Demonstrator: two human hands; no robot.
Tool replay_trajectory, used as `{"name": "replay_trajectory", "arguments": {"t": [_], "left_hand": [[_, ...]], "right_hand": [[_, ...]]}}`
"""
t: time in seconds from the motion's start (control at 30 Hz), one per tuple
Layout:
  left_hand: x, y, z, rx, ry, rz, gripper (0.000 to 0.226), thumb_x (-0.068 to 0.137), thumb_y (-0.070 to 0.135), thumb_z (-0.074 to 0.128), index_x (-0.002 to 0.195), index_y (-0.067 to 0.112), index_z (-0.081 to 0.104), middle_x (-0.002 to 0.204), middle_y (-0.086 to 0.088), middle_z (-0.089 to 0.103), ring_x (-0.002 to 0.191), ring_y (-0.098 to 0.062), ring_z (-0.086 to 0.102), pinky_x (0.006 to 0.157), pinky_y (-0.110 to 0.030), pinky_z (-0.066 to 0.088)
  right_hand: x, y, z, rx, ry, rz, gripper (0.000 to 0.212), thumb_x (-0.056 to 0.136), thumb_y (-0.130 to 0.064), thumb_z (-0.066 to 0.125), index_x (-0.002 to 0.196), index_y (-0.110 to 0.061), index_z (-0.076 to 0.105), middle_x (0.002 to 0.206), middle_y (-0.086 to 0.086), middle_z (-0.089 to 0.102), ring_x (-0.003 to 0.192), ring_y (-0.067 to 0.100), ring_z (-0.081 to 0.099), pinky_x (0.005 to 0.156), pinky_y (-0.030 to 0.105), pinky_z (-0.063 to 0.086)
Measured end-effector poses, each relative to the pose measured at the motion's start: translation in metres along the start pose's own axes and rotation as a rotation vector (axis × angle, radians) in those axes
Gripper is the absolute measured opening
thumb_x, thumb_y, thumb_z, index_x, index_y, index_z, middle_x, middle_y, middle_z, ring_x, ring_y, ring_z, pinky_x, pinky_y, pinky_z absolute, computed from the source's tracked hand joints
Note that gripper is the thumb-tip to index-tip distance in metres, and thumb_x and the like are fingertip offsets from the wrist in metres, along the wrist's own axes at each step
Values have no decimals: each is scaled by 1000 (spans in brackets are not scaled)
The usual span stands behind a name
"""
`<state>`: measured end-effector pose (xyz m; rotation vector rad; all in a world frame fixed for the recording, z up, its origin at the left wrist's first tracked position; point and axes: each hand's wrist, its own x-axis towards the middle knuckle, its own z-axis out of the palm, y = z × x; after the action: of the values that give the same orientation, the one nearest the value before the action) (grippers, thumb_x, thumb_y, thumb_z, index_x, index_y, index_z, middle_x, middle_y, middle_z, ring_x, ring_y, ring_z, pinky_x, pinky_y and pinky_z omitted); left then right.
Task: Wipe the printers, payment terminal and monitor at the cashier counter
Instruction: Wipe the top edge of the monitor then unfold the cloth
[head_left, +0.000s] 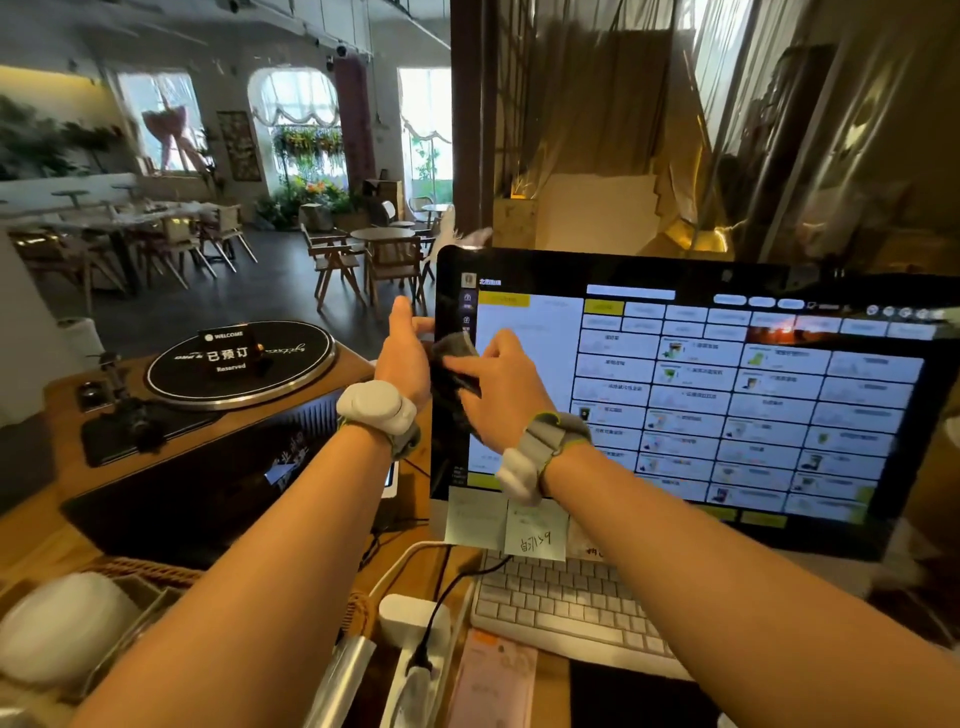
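Note:
A large black-framed monitor (727, 395) with a lit order screen stands on the counter at the right. My right hand (501, 395) presses a dark grey cloth (457, 358) against the screen's left side, fingers curled over it. My left hand (405, 353) grips the monitor's left edge, thumb raised and fingers reaching behind the frame. Both wrists carry white sensor bands. Sticky notes (506, 530) hang from the monitor's lower left bezel.
A white keyboard (561, 603) lies under the monitor. Left of it sits a wooden turntable (223, 374) bearing a black "Reserved" sign (228, 351). A white power strip (410, 623) with cables and a woven basket (145, 577) are at the near edge. Café tables stand beyond.

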<state>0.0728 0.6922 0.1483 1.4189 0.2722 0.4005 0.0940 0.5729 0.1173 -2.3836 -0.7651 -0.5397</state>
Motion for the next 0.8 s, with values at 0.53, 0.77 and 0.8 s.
{"name": "replay_trajectory", "arguments": {"t": [0.53, 0.77, 0.8], "left_hand": [[3, -5, 1, -51, -6, -48, 71, 96, 63, 26, 115, 9, 67, 106, -15, 71, 99, -29, 67, 84, -41, 53], [7, -9, -3, -48, -2, -61, 76, 82, 75, 29, 107, 16, 71, 102, -9, 75, 98, -28, 70, 96, -53, 50], [5, -7, -3, -47, -8, -58, 77, 81, 75, 30, 108, 15, 71, 102, -9, 75, 99, -28, 70, 96, -53, 50]], "right_hand": [[14, 2, -34, 209, 261, 258, 23, 81, -10, 65, 97, -26, 69, 87, 0, 66, 75, 17, 60, 60, 18, 51], [-53, 13, 33, 259, 193, 509, 10, 81, -17, 70, 87, -24, 71, 97, 5, 67, 73, 17, 56, 55, 9, 35], [-44, 10, 26, 295, 244, 526, 10, 81, -17, 70, 88, -24, 72, 96, 3, 70, 76, 18, 61, 58, 12, 39]]}}
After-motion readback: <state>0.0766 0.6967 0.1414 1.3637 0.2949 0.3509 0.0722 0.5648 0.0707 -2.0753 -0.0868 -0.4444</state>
